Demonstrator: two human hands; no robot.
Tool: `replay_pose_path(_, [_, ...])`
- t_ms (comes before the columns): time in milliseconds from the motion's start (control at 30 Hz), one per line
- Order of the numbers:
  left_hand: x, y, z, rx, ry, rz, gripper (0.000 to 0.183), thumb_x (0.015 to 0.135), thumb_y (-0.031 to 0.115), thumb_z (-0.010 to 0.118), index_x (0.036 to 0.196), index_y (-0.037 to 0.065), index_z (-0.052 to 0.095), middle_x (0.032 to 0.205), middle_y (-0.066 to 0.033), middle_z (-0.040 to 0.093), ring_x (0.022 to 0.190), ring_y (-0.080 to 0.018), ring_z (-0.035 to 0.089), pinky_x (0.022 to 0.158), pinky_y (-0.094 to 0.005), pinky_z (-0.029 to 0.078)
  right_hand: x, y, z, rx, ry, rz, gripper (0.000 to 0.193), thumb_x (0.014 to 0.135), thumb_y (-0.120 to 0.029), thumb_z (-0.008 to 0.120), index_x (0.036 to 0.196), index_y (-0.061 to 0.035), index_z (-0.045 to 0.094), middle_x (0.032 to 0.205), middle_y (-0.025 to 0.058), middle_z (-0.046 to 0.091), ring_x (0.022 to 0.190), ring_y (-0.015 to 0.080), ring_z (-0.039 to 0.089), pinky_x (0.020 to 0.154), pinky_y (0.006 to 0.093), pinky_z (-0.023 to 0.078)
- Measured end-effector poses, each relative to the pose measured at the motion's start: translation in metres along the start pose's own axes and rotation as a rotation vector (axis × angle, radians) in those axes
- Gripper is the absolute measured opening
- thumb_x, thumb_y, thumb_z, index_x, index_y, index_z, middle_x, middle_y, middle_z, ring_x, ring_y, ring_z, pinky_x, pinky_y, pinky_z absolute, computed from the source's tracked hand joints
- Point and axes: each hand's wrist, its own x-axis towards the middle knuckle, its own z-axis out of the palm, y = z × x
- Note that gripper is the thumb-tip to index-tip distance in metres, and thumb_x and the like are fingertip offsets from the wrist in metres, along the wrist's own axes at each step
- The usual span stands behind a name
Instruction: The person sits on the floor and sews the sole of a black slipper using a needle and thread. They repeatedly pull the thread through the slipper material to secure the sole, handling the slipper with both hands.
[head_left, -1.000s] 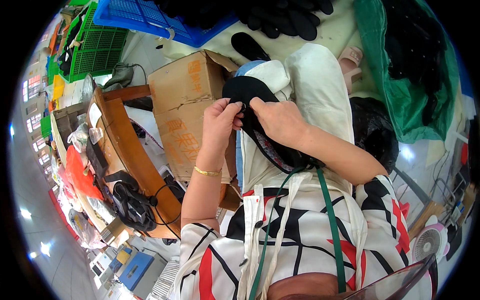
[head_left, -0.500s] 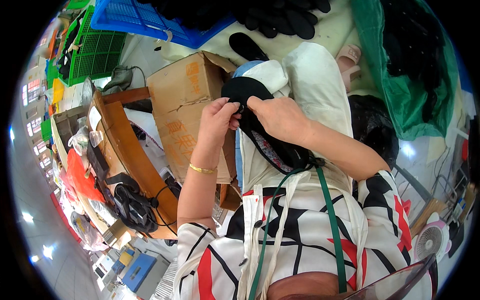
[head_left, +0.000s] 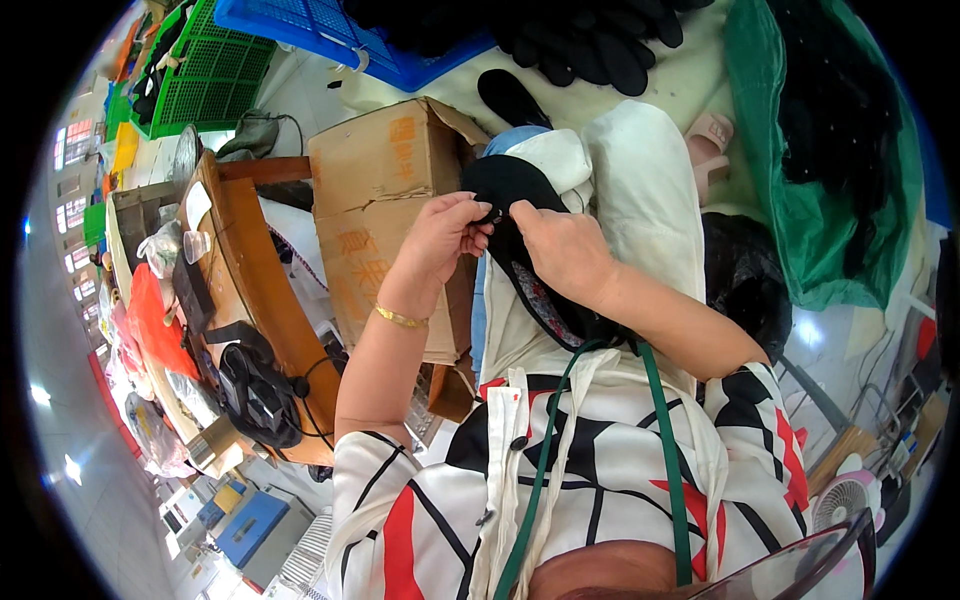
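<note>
A black cloth shoe (head_left: pixel 515 178) with a patterned red-and-grey lining lies across my lap on a white apron (head_left: pixel 645 160). Its sole end points away from me, and its opening faces up. My left hand (head_left: pixel 445 238) pinches the shoe's left edge, near what looks like a small strap or fastener. Close beside it, my right hand (head_left: pixel 568 248) has thumb and forefinger closed on the black fabric at the same spot. The exact detail between the fingertips is too small to make out.
Left of my lap stands a cardboard box (head_left: pixel 375 170), next to a wooden table (head_left: pixel 260 320) with a black bag (head_left: pixel 255 395). Ahead are a blue basket (head_left: pixel 400 65) and a pile of black soles or shoes (head_left: pixel 600 50). A green sack (head_left: pixel 835 270) with black items stands right.
Both hands keep their pinch on the shoe at nearly the same place. The view has shifted slightly, and hands and shoe appear a little farther right.
</note>
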Motion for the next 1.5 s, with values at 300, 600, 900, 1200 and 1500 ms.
replay_pose_path(300, [0.001,-0.006,-0.005,0.001,-0.081,0.048,0.011,0.092,0.014,0.063,0.084,0.008,0.061,0.072,-0.0014,0.062,0.056,-0.011,0.059,0.051,-0.024,0.049,0.004,-0.015,0.012,0.135,0.121,0.079,0.014,0.088,-0.008,0.051,0.098,-0.0022,0.043,0.073,0.0197,0.063,0.068,0.0407,0.064,0.059,0.0507,0.051])
replay_pose_path(600, [-0.01,-0.024,0.006,0.073,0.158,0.196,0.019,0.096,0.021,0.062,0.082,0.007,0.064,0.066,-0.0003,0.059,0.051,-0.0083,0.055,0.046,-0.0221,0.047,0.035,-0.016,-0.02,0.088,-0.045,0.027,0.017,0.091,-0.022,0.053,0.093,-0.0059,0.054,0.088,0.0171,0.063,0.08,0.0391,0.064,0.067,0.051,0.05])
replay_pose_path(900, [0.004,-0.031,0.017,0.109,0.118,0.31,0.034,0.1,0.034,0.057,0.083,0.006,0.064,0.061,-0.0024,0.06,0.042,-0.0098,0.055,0.04,-0.0222,0.044,0.036,-0.003,-0.016,0.133,-0.067,0.1,0.014,0.092,-0.022,0.056,0.088,-0.0084,0.057,0.091,0.0107,0.061,0.087,0.0339,0.062,0.073,0.0454,0.049])
replay_pose_path(1200, [0.019,-0.044,0.017,0.347,0.27,0.429,0.037,0.102,0.033,0.052,0.08,0.004,0.059,0.062,-0.0053,0.058,0.045,-0.0125,0.053,0.04,-0.0261,0.042,0.051,0.005,-0.021,1.193,-0.007,0.415,0.02,0.101,-0.027,0.051,0.106,-0.0072,0.049,0.08,0.006,0.064,0.053,0.0127,0.061,0.042,0.0251,0.047])
replay_pose_path(1500, [0.003,-0.038,0.036,0.836,0.468,0.786,0.036,0.102,0.031,0.045,0.086,0.0,0.054,0.084,-0.0288,0.059,0.081,-0.049,0.056,0.068,-0.0524,0.043,0.004,0.129,-0.142,1.596,0.806,0.688,0.018,0.086,-0.003,0.055,0.07,-0.0087,0.05,0.068,0.0055,0.054,0.061,0.0186,0.057,0.058,0.0316,0.051])
